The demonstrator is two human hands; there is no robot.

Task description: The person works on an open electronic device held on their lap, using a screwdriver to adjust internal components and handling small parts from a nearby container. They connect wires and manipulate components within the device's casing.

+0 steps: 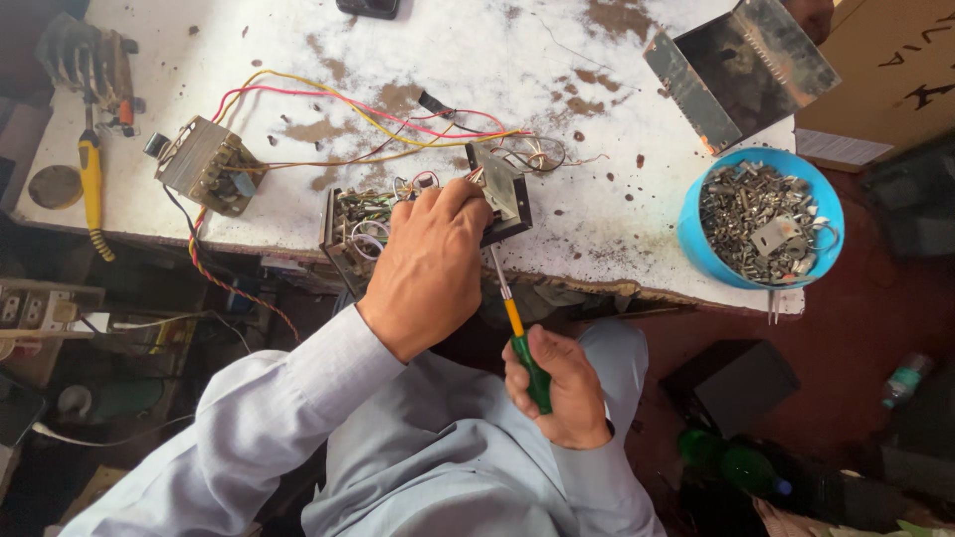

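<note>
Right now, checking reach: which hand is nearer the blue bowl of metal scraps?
Right. The right hand grips the screwdriver below-left of the blue bowl; the left hand sits farther left.

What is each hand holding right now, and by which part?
The right hand grips a screwdriver by its green-and-yellow handle. The left hand clamps the wired electrical unit from above at the table edge.

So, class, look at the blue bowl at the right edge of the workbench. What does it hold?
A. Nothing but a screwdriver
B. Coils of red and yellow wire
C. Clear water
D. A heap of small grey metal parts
D: the blue bowl is filled with a heap of small grey metal parts, while the red and yellow wires lie across the bench top and the screwdriver is in the right hand.
</note>
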